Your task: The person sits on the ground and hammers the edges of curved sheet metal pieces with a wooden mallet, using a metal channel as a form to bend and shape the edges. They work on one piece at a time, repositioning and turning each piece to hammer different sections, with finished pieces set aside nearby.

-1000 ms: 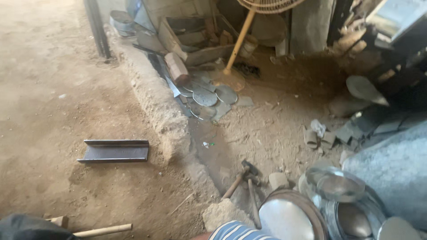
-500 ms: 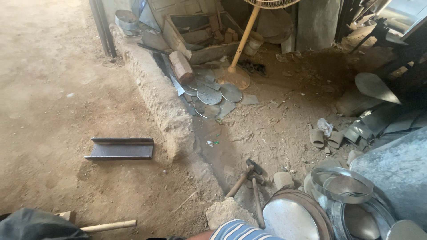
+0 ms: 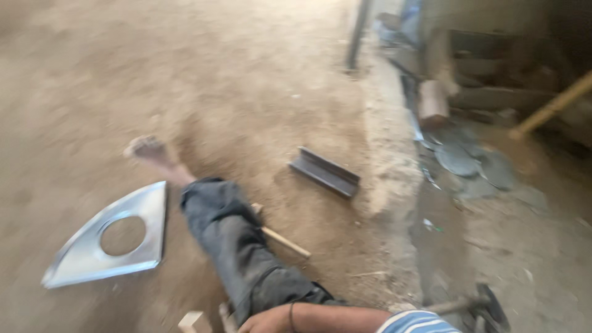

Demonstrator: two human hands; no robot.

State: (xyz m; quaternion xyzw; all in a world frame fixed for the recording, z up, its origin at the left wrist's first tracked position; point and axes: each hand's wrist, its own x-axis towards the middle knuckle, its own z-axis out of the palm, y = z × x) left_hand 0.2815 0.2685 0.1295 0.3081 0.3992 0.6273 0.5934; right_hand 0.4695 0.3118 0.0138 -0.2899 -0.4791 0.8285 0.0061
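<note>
Here, my left hand (image 3: 265, 320) rests on my grey-trousered leg (image 3: 237, 246) at the near edge; its fingers are cut off, so I cannot tell their grip. A wooden stick (image 3: 282, 239) lies just beside the leg, a metal sheet with a round hole (image 3: 102, 237) to the left on the dirt floor (image 3: 216, 92). My right hand is out of view.
</note>
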